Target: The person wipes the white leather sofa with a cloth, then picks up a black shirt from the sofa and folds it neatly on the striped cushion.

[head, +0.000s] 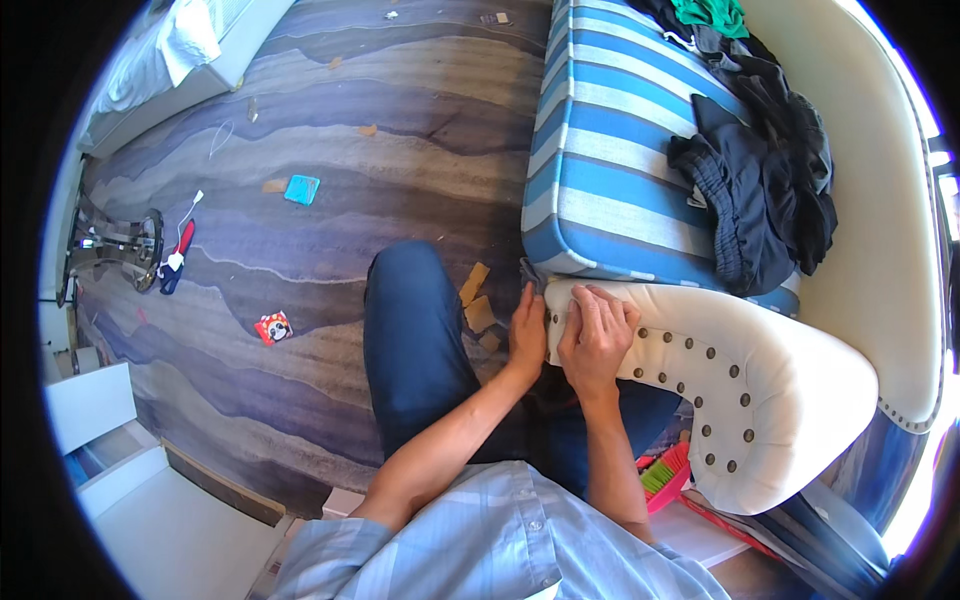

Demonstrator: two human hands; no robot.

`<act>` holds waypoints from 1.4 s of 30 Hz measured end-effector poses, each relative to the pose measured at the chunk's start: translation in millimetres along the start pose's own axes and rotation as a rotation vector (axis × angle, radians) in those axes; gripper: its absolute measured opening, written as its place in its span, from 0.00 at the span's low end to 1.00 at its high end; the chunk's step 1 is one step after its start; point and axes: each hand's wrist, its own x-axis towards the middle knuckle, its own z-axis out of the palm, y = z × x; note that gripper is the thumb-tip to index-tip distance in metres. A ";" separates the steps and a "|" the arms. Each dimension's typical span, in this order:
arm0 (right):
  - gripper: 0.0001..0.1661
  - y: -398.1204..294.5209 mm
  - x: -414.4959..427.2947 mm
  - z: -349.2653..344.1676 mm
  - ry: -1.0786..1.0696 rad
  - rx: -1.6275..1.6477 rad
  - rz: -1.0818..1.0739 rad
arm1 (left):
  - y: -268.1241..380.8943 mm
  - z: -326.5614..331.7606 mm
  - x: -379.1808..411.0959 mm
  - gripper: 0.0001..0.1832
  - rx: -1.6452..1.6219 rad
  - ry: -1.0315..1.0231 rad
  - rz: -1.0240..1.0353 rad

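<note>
The cream upholstered sofa arm (795, 390), edged with rows of bronze-coloured nailheads, lies right before me. My right hand (598, 334) rests on the near end of this arm with its fingers bent. Whether something small is under those fingers is hidden. Against the arm's front end, my left hand (529, 331) lies with its fingers stretched out and nothing visible in its grasp. Just past its fingertips shows a bit of greyish cloth (531, 274). Beyond the arm is the blue, white and grey striped seat cushion (622, 180).
Dark clothes (772, 180) and a green cloth (712, 15) lie on the sofa. Cardboard scraps (478, 312), a turquoise packet (301, 190) and a red packet (274, 328) litter the patterned floor (337, 247). A pink-backed brush (666, 480) lies below the arm. White furniture (187, 525) stands lower left.
</note>
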 end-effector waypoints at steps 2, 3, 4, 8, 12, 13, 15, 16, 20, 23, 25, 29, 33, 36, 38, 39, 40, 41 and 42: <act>0.11 -2.8 2.6 -0.8 0.006 0.009 -0.016 | -18.3 -10.0 35.9 0.30 -0.085 -0.022 -0.064; 0.12 -2.0 3.6 -2.4 0.001 -0.001 -0.020 | -20.8 -9.8 49.0 0.30 -0.124 -0.051 -0.102; 0.12 -0.4 3.7 -2.8 -0.001 0.003 -0.014 | -10.9 -3.6 52.1 0.31 -0.137 -0.050 -0.128; 0.13 -3.6 7.6 -2.0 -0.012 0.018 -0.023 | -58.5 -28.7 123.4 0.25 -0.030 -0.097 0.027; 0.13 14.2 4.1 -7.8 0.020 -0.056 0.002 | -55.4 20.9 155.5 0.23 -0.207 -0.153 -0.069; 0.13 14.7 2.1 -6.6 0.017 -0.058 0.004 | -60.5 21.8 173.4 0.24 -0.265 -0.128 -0.072; 0.13 -2.1 6.7 -0.3 -0.013 -0.016 -0.016 | -76.2 -17.2 227.5 0.26 -0.557 -0.324 -0.200; 0.13 -17.6 11.6 0.5 -0.029 0.034 -0.040 | -80.2 -53.2 254.3 0.26 -0.666 -0.358 -0.228; 0.13 16.8 1.1 -1.3 -0.019 -0.080 0.029 | -105.7 -3.5 198.8 0.24 0.528 -0.213 0.467; 0.13 12.7 2.6 -1.3 -0.017 -0.076 0.033 | -72.5 -9.1 142.4 0.21 0.362 -0.171 0.263; 0.13 10.0 5.9 -5.7 -0.024 -0.106 0.034 | -33.5 0.4 90.5 0.21 0.473 -0.173 0.428; 0.13 -13.7 14.5 -7.9 -0.060 -0.065 -0.023 | -44.0 -26.7 116.1 0.21 0.416 -0.066 0.422; 0.13 -11.4 9.5 -4.4 -0.031 -0.061 -0.004 | -23.7 2.8 136.7 0.20 -0.300 -0.211 0.307; 0.12 -13.5 5.4 -1.6 -0.041 -0.053 0.005 | -19.7 -5.8 114.0 0.21 -0.028 -0.145 0.274; 0.12 -8.5 5.6 -3.1 -0.039 -0.081 0.024 | -21.8 0.3 88.6 0.20 0.056 -0.121 0.297; 0.12 -7.5 7.0 -3.7 -0.031 -0.077 0.025 | -23.1 -1.4 77.5 0.19 0.104 -0.106 0.308; 0.12 -7.6 6.3 -4.5 -0.033 -0.069 0.019 | -31.7 -7.1 70.7 0.20 0.105 -0.080 0.324; 0.12 -9.3 5.6 -4.6 -0.034 -0.063 0.017 | -39.1 -12.7 66.8 0.20 0.109 -0.057 0.337; 0.12 -9.5 4.6 -6.5 -0.046 -0.051 0.017 | -49.3 -14.9 62.3 0.22 0.104 -0.038 0.341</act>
